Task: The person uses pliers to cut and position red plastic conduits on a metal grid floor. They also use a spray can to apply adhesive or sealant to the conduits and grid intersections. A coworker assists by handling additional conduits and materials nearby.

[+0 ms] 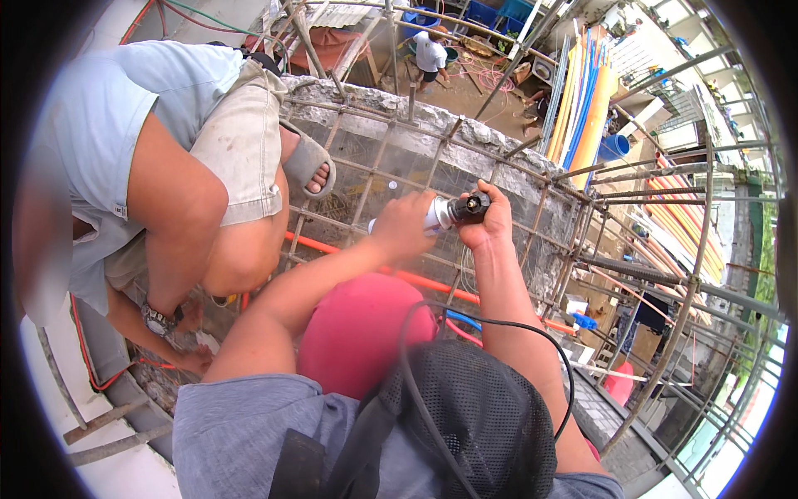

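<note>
Over the rebar grid I hold what looks like a small gas torch, a pale canister (433, 218) with a black head (470, 208) that has a brass-coloured tip. My left hand (403, 224), smeared by motion, is wrapped round the canister. My right hand (492, 220) grips the black head from its right side, thumb and fingers closed on it. Below both hands runs a mat of steel bars (366, 179). An orange conduit (416, 279) crosses it under my left forearm.
On the left crouches a co-worker (187, 108), one sandalled foot (309, 166) on the bars. A rough concrete edge (499, 137) curves beyond the grid, with a drop to lower ground. Upright steel bars (697, 249) stand at right. Long pipes (586, 108) lie below, near another person (430, 54).
</note>
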Tool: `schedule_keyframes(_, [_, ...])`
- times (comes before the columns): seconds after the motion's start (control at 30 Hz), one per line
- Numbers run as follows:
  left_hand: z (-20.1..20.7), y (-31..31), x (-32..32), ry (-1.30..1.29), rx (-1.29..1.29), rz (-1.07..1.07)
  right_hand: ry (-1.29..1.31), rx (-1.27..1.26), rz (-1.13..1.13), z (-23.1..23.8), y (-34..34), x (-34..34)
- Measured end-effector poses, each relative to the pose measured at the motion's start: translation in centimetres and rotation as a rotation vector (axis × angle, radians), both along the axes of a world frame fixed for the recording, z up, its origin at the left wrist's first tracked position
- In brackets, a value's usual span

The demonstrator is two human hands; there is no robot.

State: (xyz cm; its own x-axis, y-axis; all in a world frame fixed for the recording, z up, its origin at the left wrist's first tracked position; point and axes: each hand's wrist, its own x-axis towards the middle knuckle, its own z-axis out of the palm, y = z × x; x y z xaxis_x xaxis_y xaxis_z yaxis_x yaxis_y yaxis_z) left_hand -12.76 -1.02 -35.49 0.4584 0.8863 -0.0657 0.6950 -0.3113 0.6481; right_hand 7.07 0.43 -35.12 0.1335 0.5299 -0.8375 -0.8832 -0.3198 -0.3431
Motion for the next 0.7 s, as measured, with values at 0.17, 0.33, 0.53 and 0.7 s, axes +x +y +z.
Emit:
schedule_keyframes(0.17, [0.3, 0.1, -0.2, -0.171, -0.175, -0.051, 0.021, 0.167, -0.117, 1.0, -1.3, -0.8])
schedule_keyframes(0.33, [0.0, -0.2, 0.6, -0.274, -0.060, 0.029, -0.109, 0.132, -0.259, 2.4, -0.2, -2.2])
schedule_keyframes(0.53, [1.1, 0.6, 0.6, -0.160, -0.004, 0.021, -0.004, 0.111, -0.068, 3.0, 1.2, -0.3])
schedule_keyframes(0.7, [2.5, 0.3, 0.1, -0.083, -0.181, -0.059, 0.023, 0.100, -0.060, 1.9, 0.3, 0.6])
